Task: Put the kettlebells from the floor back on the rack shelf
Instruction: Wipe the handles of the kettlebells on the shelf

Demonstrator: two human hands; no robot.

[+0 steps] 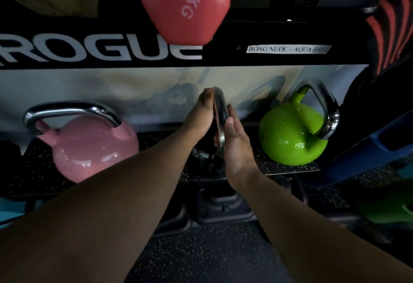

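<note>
A black kettlebell (202, 155) with a chrome handle stands on the speckled rack shelf (263, 166), between a pink kettlebell (93, 148) on the left and a green kettlebell (290, 135) on the right. My left hand (199, 115) lies flat against the left side of the black kettlebell's handle. My right hand (234, 142) presses the handle's right side, fingers straight. Both palms sandwich the handle; most of the black body is hidden behind my wrists.
A black rack beam (89, 50) with white lettering runs above the shelf. A red 1 kg dumbbell (185, 5) pokes out over it. A blue item (368, 148) leans at the right. The rack's bolted foot (223, 206) sits on the speckled floor below.
</note>
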